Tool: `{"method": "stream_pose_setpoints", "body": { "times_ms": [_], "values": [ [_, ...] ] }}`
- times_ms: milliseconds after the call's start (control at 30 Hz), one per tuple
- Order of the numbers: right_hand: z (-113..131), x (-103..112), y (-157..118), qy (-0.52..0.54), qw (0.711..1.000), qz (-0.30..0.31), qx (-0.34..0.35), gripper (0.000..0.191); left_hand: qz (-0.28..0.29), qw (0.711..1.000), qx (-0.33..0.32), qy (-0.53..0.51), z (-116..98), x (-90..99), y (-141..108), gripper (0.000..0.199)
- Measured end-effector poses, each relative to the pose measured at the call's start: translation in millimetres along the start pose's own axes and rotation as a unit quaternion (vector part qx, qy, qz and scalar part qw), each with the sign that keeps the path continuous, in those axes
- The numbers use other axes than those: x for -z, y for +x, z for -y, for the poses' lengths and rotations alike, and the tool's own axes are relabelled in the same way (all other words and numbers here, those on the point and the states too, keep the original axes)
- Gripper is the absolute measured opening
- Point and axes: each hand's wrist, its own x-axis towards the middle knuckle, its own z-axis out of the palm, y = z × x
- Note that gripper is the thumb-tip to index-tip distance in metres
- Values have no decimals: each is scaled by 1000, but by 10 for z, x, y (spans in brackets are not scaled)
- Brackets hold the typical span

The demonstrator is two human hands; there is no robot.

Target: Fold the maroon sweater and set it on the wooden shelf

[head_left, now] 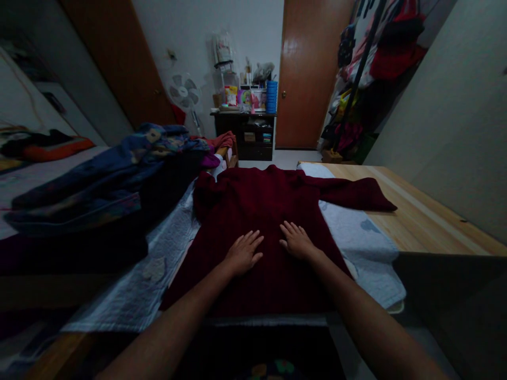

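Observation:
A dark red long-sleeved sweater (261, 206) lies spread out in front of me, its hem toward my body. Its right-hand sleeve stretches out over a wooden surface, while the left-hand sleeve looks bunched near the shoulder. My left hand (244, 252) rests palm down on the sweater's middle, fingers apart. Beside it, my right hand (296, 240) also lies flat on the fabric with its fingers spread. Neither hand grips anything. Under the sweater is a pale blue-grey quilted cloth (356, 232) that shows on both sides.
A heap of dark and blue patterned clothes (119, 169) lies at the left. The light wooden tabletop (428, 211) is on the right. Farther back stand a fan (184, 92), a dark cabinet (243, 129) and a brown door (303, 79). Clothes hang at the upper right (396, 53).

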Motion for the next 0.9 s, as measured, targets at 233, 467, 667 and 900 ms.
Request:
{"method": "stream_pose_setpoints", "body": {
  "times_ms": [233,467,667,900],
  "values": [
    [301,-117,-289,4,999,-31,-19,63,23,997,-18,-75,-135,128,-358,59],
    [432,-228,-637,24,997,-73,16,62,33,992,-56,-106,-403,252,-563,45],
    [399,-300,-650,50,994,-94,23,53,76,987,-69,-120,-463,232,-665,101],
    [413,-323,-661,59,992,-114,21,51,95,992,-69,-44,-521,228,-697,100]
  ]
}}
